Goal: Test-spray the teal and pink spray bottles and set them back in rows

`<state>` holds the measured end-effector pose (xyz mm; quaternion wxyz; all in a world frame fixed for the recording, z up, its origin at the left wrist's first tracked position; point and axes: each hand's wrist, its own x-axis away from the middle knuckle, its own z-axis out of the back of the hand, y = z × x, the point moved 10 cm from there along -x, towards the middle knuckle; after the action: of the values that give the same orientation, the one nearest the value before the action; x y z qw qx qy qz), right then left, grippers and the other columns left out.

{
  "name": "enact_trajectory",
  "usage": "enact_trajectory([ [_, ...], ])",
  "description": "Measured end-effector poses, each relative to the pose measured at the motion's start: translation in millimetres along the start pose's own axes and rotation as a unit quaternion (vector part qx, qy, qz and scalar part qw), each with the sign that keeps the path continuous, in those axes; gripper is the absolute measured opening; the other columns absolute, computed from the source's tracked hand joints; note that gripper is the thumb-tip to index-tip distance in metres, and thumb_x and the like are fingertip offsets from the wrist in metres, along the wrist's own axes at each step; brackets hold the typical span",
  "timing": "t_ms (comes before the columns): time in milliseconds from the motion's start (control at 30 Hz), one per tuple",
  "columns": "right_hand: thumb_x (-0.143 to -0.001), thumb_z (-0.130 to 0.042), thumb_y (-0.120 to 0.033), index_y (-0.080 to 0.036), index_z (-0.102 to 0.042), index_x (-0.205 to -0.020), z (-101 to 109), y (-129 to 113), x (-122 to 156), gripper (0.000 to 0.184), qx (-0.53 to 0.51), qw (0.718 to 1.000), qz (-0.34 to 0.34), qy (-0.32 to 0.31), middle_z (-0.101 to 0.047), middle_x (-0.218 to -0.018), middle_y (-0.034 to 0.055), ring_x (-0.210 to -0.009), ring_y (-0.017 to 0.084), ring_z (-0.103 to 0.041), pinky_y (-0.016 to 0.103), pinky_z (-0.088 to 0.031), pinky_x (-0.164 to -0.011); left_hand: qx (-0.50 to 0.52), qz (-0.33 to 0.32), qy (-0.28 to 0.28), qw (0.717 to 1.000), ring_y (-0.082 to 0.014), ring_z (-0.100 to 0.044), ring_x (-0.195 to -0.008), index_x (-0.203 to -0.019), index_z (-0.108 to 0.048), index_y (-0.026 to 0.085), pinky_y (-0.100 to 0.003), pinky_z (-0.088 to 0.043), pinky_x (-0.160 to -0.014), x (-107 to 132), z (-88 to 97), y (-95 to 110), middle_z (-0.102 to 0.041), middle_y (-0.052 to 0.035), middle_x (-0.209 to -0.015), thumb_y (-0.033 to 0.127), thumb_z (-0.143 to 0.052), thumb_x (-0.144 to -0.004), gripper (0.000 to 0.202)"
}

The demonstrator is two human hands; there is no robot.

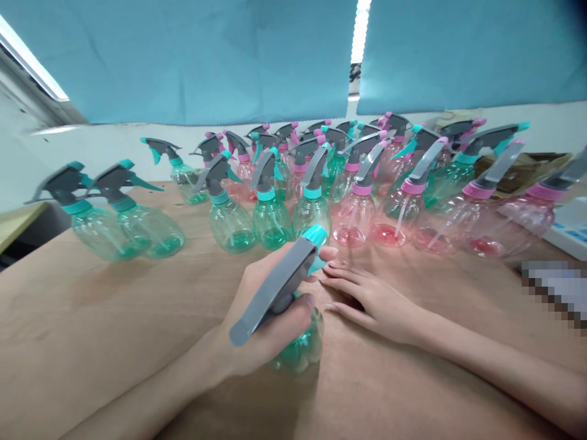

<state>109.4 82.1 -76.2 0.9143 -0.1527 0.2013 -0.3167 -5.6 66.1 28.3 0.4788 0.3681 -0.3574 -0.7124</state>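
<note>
My left hand (257, 318) is wrapped round the neck of a green spray bottle (300, 351) with a grey head and teal nozzle. The hand hides most of its neck and trigger. To the right, my right hand (376, 299) lies low over the table with its fingers stretched toward the bottle. Nothing shows in it; whether its fingertips touch the bottle, I cannot tell. Just beyond the hands stand a clear green spray bottle (274, 223) and a pink spray bottle (352, 220), part of a row of several.
Several more green and pink bottles crowd the back of the wooden table (114, 324). Two green spray bottles (153, 229) stand apart at left. Brown cardboard (509, 171) lies behind at right, near a white device (568, 229). A blue curtain (206, 61) hangs behind.
</note>
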Motion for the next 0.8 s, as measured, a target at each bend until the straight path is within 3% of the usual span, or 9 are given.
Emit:
enact_trajectory([
  [133,-0.099,-0.048,-0.045,-0.014,-0.057,-0.136,0.8,-0.7,-0.3,0.049,0.000,1.000,0.000,0.000,-0.054,-0.144,0.0147,-0.136,0.031,-0.046,0.052,-0.044,-0.108,-0.005,0.011,-0.006,1.000,-0.0164,-0.057,-0.063,-0.110,-0.065,0.019,-0.028,-0.053,-0.060,0.7,-0.8,0.0,-0.060,-0.0005,-0.080,0.021,-0.051,-0.065,0.047],
  [500,-0.099,-0.047,-0.046,-0.014,-0.056,-0.136,-0.3,-0.4,-0.3,0.050,-0.001,1.000,-0.002,-0.007,-0.053,-0.145,0.0144,-0.136,0.031,-0.046,0.052,-0.044,-0.109,0.014,0.019,-0.001,1.000,-0.0218,-0.065,-0.084,-0.104,-0.065,0.021,-0.033,-0.056,-0.077,-0.1,0.4,2.3,-0.068,-0.0037,-0.091,0.021,-0.050,-0.062,0.044],
  [567,-0.099,-0.048,-0.046,-0.015,-0.056,-0.136,0.8,-1.0,-0.4,0.049,-0.007,1.000,0.000,-0.001,-0.054,-0.144,0.0144,-0.136,0.031,-0.047,0.053,-0.044,-0.108,0.006,0.020,-0.004,1.000,-0.0189,-0.063,-0.072,-0.105,-0.063,0.021,-0.031,-0.055,-0.068,0.2,0.0,2.2,-0.068,-0.0027,-0.088,0.022,-0.051,-0.063,0.043],
  [667,-0.098,-0.049,-0.046,-0.016,-0.056,-0.136,1.5,-1.1,-0.3,0.049,-0.013,1.000,0.001,0.003,-0.054,-0.144,0.0145,-0.136,0.031,-0.047,0.054,-0.044,-0.108,-0.002,0.027,-0.022,0.999,-0.0124,-0.047,-0.048,-0.104,-0.061,0.022,-0.027,-0.047,-0.049,1.0,-3.0,0.3,-0.060,0.0016,-0.073,0.026,-0.052,-0.065,0.040],
  [733,-0.098,-0.049,-0.046,-0.018,-0.056,-0.137,2.0,-0.9,-0.1,0.048,-0.018,1.000,0.000,0.006,-0.054,-0.144,0.0140,-0.136,0.031,-0.047,0.054,-0.044,-0.108,0.006,0.025,-0.028,0.999,-0.0109,-0.038,-0.043,-0.101,-0.059,0.022,-0.026,-0.041,-0.044,1.3,-4.1,-0.3,-0.054,0.0038,-0.066,0.027,-0.053,-0.065,0.036],
  [800,-0.098,-0.050,-0.046,-0.021,-0.055,-0.138,2.9,-0.8,0.2,0.047,-0.024,1.000,0.001,0.012,-0.054,-0.144,0.0132,-0.135,0.031,-0.047,0.055,-0.044,-0.108,0.015,0.019,-0.019,1.000,-0.0113,-0.039,-0.045,-0.097,-0.059,0.022,-0.027,-0.041,-0.046,1.1,-2.6,-0.2,-0.054,0.0031,-0.069,0.026,-0.053,-0.064,0.034],
])
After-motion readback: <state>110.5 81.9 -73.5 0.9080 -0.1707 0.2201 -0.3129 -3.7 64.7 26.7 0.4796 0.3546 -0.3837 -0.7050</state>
